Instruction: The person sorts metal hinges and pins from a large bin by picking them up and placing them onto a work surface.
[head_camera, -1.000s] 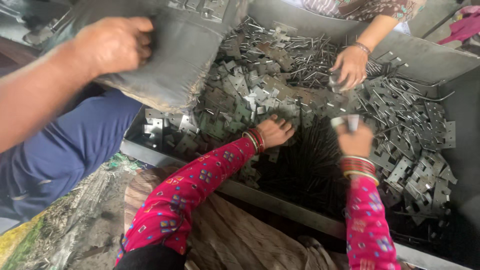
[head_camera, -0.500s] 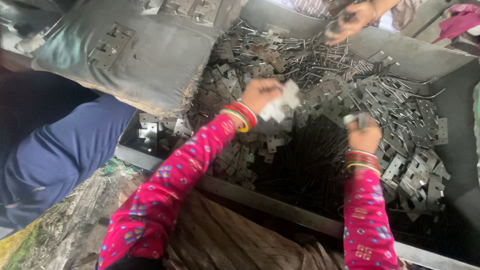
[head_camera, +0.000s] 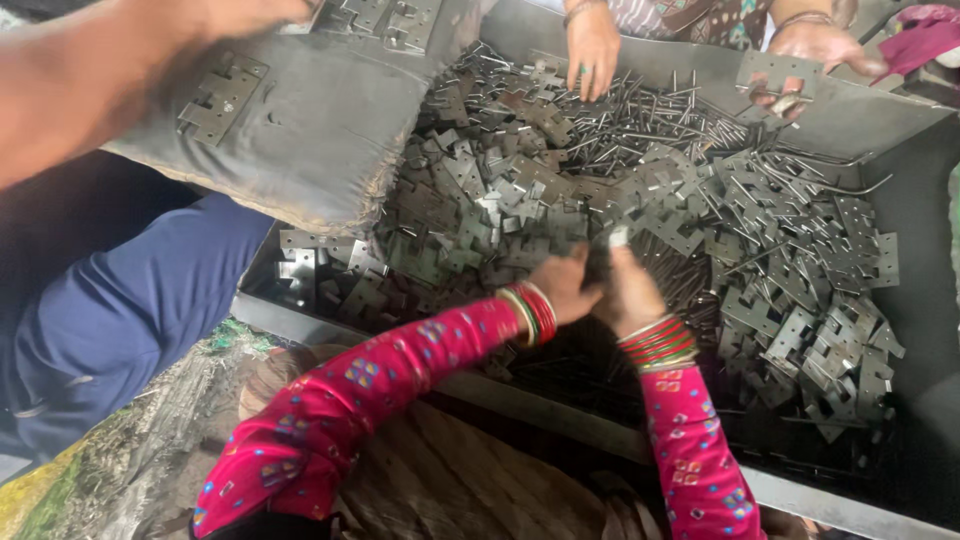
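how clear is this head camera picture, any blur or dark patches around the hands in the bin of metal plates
Head view: daylight, soft and even, no hard glare; the metal plates in the tray read fairly sharp. The left hand and right hand, close together, are slightly smeared. The tray floor just below them is deep shadow, detail lost. The bare arm at top left is soft, too near.

We see a small pale metal piece (head_camera: 617, 238) pinched up between both hands, its tip poking above the fingers. It sits just over a heap of flat grey hinge plates (head_camera: 640, 200) with notched edges and screw holes, lying jumbled among thin metal pins (head_camera: 650, 112).
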